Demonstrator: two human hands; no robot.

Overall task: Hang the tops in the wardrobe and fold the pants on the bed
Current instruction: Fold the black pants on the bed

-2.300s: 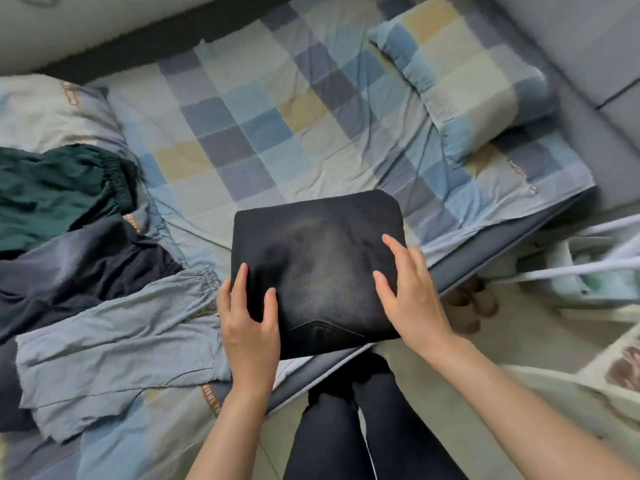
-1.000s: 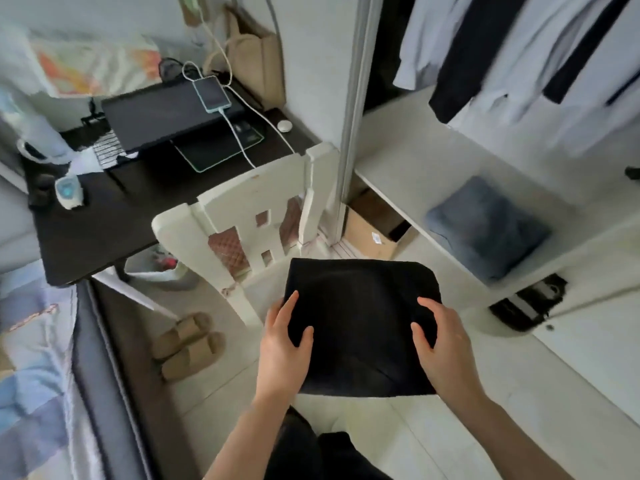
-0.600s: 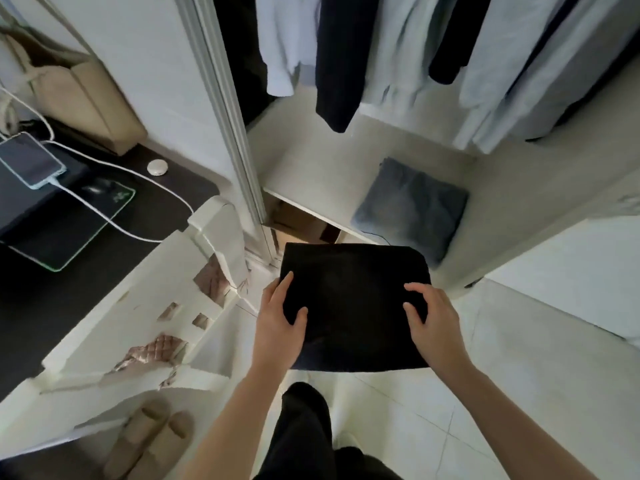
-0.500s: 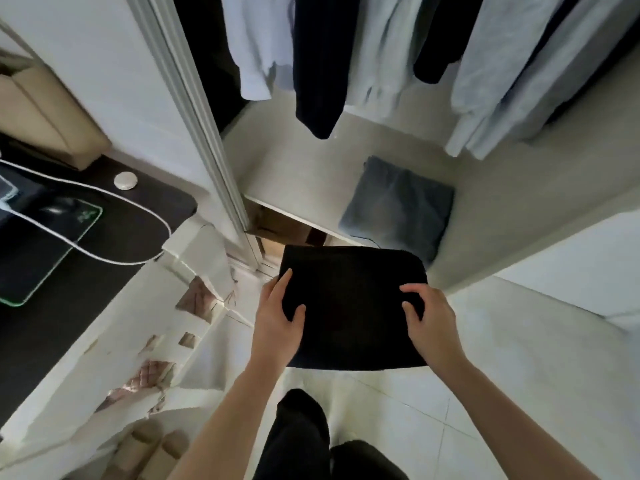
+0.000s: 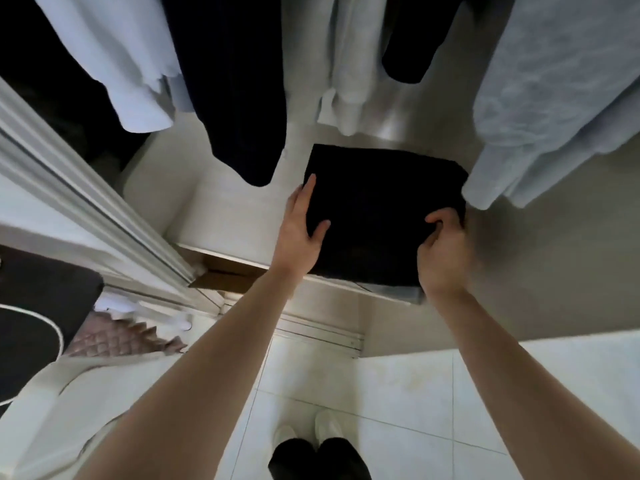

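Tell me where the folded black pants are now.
In the head view, the folded black pants are centre-right over the wardrobe shelf, held between left hand and right hand.

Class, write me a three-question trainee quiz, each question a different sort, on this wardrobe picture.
1. True or false: both hands grip the black pants.
2. The pants are over: A) a bed B) the wardrobe shelf C) a chair.
3. Fill in: above the pants hang ____.

Key: 1 true: left hand and right hand each hold a side. 2 B. 3 tops.
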